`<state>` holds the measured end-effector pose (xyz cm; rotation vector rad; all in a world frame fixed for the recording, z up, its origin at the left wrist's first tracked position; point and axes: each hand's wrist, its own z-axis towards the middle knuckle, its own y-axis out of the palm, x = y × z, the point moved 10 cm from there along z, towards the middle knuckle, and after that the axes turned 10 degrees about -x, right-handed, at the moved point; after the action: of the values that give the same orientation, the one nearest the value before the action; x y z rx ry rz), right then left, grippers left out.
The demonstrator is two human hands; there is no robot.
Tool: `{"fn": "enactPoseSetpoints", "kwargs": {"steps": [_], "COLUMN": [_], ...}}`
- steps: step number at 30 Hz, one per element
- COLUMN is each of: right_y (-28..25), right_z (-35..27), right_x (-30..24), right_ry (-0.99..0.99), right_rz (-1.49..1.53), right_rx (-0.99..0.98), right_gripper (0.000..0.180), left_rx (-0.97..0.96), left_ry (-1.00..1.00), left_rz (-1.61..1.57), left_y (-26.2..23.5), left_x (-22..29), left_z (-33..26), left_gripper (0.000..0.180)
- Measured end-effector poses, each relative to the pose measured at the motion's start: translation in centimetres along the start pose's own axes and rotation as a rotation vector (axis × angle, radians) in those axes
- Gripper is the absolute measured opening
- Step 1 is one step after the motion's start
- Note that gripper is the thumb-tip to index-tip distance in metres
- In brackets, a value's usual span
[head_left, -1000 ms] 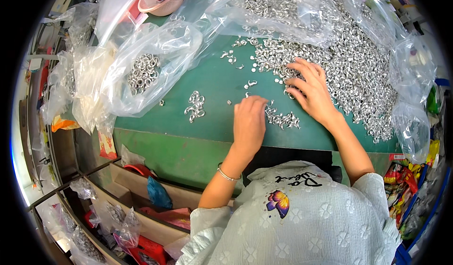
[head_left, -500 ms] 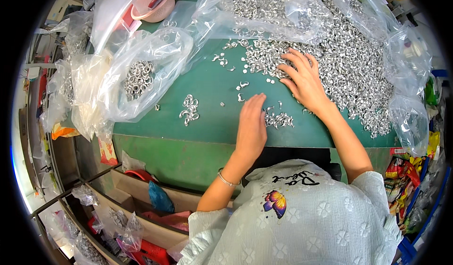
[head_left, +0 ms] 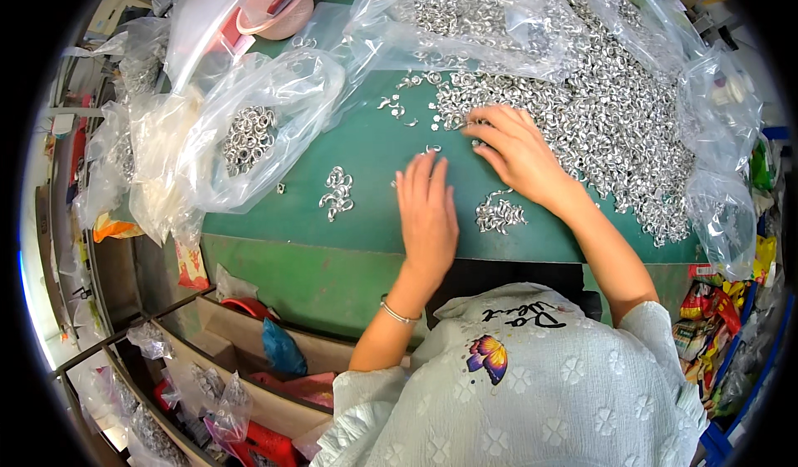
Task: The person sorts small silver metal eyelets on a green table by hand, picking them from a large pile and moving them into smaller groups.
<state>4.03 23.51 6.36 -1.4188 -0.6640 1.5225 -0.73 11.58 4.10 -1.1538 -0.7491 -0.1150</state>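
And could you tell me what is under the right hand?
Around the right hand, small silver pieces of the large heap show by its fingertips, and green tabletop shows by its palm. What lies directly beneath fingers and palm is covered.

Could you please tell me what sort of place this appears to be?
Probably a small-parts workshop: a large heap of small silvery pieces lies on a green table, and a clear plastic bag there holds silvery ring-like pieces.
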Motion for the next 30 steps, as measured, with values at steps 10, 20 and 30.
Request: {"fn": "enactPoseSetpoints", "kwargs": {"steps": [10, 20, 30], "right_y": [5.5, 1.9, 4.9], "right_z": [3.5, 0.3, 1.8], "right_x": [-1.2, 0.4, -3.3], "right_ry": [-0.049, 0.093, -0.223], "right_rz": [-0.190, -0.093, -0.112], "right_rx": [-0.103, -0.059, -0.194], "right_gripper": [0.037, 0.035, 0.018], "left_rx": [-0.027, 0.035, 0.092], "left_ry": [0.119, -0.143, -0.005], "left_rz": [0.055, 0.030, -0.332], "left_y": [-0.7, -2.7, -1.9], "left_x": [-3.4, -4.9, -4.8], "left_z": [2.2, 0.0, 2.9], "left_gripper": [0.025, 0.023, 0.035]}}
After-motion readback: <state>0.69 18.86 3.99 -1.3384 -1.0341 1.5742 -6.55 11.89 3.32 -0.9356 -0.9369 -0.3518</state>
